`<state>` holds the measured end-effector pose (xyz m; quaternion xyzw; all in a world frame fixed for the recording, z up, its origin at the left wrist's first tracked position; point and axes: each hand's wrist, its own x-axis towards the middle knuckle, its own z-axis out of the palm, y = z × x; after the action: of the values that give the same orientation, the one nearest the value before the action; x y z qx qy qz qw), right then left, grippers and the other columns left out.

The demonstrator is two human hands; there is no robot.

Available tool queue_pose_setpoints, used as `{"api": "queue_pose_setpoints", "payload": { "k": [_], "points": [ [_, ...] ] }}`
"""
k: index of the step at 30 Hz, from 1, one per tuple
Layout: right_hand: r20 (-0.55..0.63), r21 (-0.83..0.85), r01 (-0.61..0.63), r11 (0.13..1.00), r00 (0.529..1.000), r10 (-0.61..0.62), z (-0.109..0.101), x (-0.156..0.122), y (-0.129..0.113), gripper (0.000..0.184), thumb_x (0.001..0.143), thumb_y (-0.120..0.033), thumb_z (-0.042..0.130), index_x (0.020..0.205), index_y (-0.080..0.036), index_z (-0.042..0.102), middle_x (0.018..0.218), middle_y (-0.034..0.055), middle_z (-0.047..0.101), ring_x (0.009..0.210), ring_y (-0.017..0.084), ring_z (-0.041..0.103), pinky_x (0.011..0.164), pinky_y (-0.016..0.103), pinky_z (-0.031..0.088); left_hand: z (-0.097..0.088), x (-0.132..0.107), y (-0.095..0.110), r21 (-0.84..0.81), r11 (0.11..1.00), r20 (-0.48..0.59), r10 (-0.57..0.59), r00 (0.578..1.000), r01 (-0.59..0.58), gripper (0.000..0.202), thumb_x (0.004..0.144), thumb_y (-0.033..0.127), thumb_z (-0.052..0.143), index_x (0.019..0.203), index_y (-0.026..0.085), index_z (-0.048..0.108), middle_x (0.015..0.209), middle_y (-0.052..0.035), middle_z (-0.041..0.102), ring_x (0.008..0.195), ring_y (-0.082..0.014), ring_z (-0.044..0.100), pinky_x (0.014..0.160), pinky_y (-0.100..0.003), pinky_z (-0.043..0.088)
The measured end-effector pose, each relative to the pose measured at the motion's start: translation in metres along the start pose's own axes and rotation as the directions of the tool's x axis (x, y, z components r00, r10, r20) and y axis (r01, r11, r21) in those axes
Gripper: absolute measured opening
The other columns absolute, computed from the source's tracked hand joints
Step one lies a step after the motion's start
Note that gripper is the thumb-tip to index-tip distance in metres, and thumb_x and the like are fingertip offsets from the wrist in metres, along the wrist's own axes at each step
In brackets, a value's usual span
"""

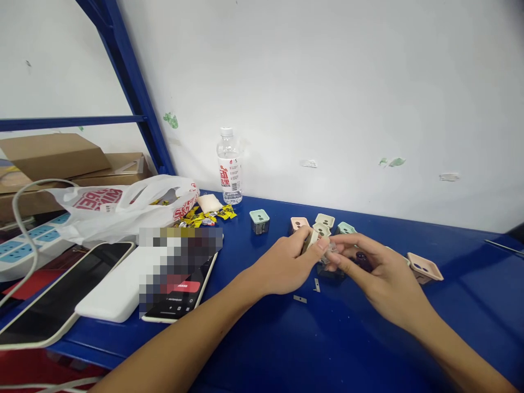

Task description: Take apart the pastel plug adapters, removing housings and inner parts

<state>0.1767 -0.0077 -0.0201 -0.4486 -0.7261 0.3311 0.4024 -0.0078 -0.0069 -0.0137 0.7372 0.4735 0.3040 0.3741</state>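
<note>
bare forearms [172,341] lie across a blue metal bench [262,355]. left hand [282,265] is curled, its fingertips [317,245] pinching a small cream square piece [311,240] against a clear plastic bit [331,254]. right hand [382,278] faces it with fingers bent, pinching the same clear bit, though the exact grip is hard to tell. a dark block [360,263] sits just under the right fingers. two small metal strips [316,285] lie just below the hands. pastel square cases [325,220] stand beyond them, a mint one [259,221] set apart to the left and a pink one [424,267] tilted beside the right hand. a water bottle [229,166] stands against the wall [327,82].
</note>
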Motion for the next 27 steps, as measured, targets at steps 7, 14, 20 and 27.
{"api": "queue_pose_setpoints", "payload": {
  "k": [7,14,20,27],
  "points": [
    [-0.015,-0.124,0.033,0.992,0.999,-0.035,0.0033,-0.0025,-0.0013,0.025,0.088,-0.044,0.057,0.098,-0.021,0.056,0.077,0.0026,0.063,0.063,0.017,0.063,0.061,0.031,0.053,0.0042,-0.0005,-0.0027,0.178,0.984,-0.071,0.013,0.997,0.000,0.045,0.096,0.056,0.018,0.088,0.021,0.044,0.067,0.0003,0.052,0.062,-0.0165,0.050,0.058,-0.027,0.032],
    [0.024,-0.206,0.075,0.976,0.997,-0.071,0.0011,-0.0032,0.0034,0.025,0.086,-0.044,0.059,0.099,-0.023,0.058,0.075,0.0003,0.062,0.052,0.014,0.060,0.052,0.028,0.050,0.0038,-0.0007,0.0047,0.262,0.965,-0.030,0.000,1.000,0.008,0.035,0.096,0.050,0.025,0.091,0.020,0.044,0.066,-0.0004,0.054,0.060,-0.0181,0.053,0.054,-0.026,0.030],
    [-0.009,-0.196,0.023,0.980,1.000,-0.025,-0.0038,-0.0019,0.0010,0.030,0.085,-0.046,0.061,0.103,-0.023,0.063,0.067,-0.0006,0.063,0.053,0.014,0.060,0.051,0.027,0.048,0.0029,0.0037,-0.0011,0.244,0.970,-0.148,0.049,0.988,-0.012,0.037,0.099,0.041,0.020,0.086,0.019,0.047,0.078,-0.0025,0.057,0.073,-0.0184,0.054,0.064,-0.029,0.036],
    [0.057,-0.087,-0.072,0.994,0.995,0.077,-0.0013,-0.0022,-0.0029,0.031,0.086,-0.050,0.057,0.097,-0.021,0.057,0.066,-0.0005,0.064,0.052,0.014,0.059,0.047,0.025,0.044,0.0081,0.0036,-0.0009,0.154,0.977,-0.132,0.171,0.976,-0.150,0.032,0.098,0.036,0.030,0.091,0.017,0.055,0.092,-0.0050,0.062,0.085,-0.0179,0.056,0.074,-0.029,0.041]
  ]
}}
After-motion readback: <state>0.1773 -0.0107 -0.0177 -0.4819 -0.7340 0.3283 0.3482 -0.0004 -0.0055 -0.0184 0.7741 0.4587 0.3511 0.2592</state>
